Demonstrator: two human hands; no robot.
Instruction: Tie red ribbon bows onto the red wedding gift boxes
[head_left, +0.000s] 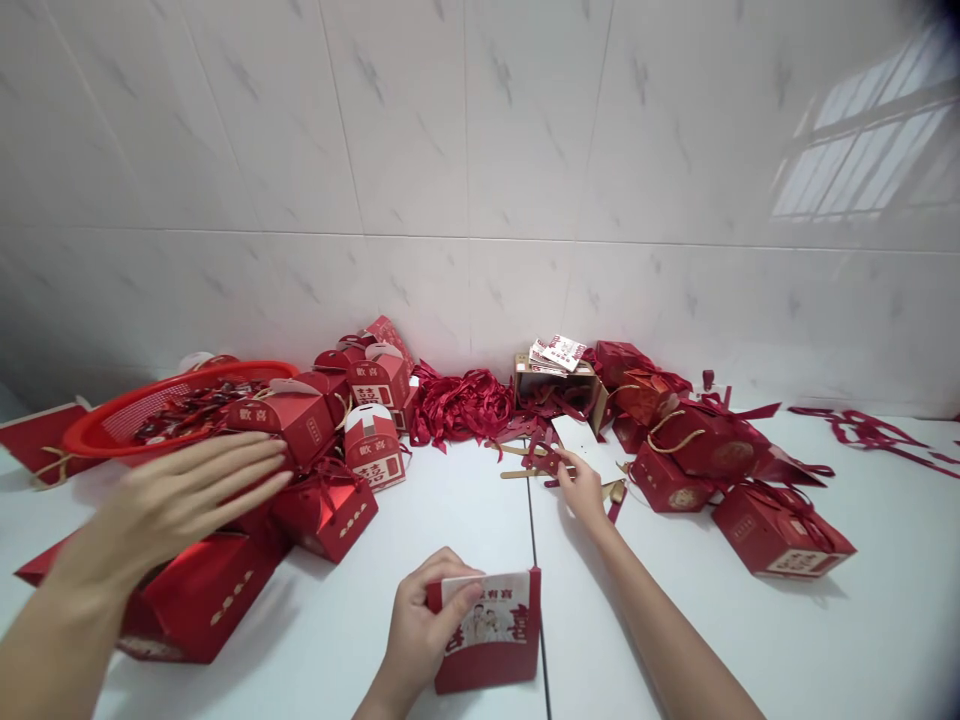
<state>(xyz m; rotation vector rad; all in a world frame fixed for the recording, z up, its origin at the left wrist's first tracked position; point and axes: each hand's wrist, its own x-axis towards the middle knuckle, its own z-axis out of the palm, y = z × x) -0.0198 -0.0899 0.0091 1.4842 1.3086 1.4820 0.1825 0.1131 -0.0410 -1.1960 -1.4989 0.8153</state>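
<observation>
My left hand point(424, 625) grips a flat folded red gift box point(491, 635) with a white printed panel, held low at the front of the white table point(465, 520). My right hand point(581, 487) reaches forward, and its fingertips pinch the near corner of a white card point(589, 442) lying among red ribbon scraps. A co-worker's hand point(187, 495) comes in from the left, open and spread over a pile of red boxes point(322, 505).
A red plastic basket point(135, 405) with small wrapped pieces stands at the left. Assembled red boxes point(375, 420) and a heap of red ribbon point(461, 405) lie against the tiled wall. A small cardboard box point(555, 380) holds cards. More red boxes point(780, 530) lie at the right.
</observation>
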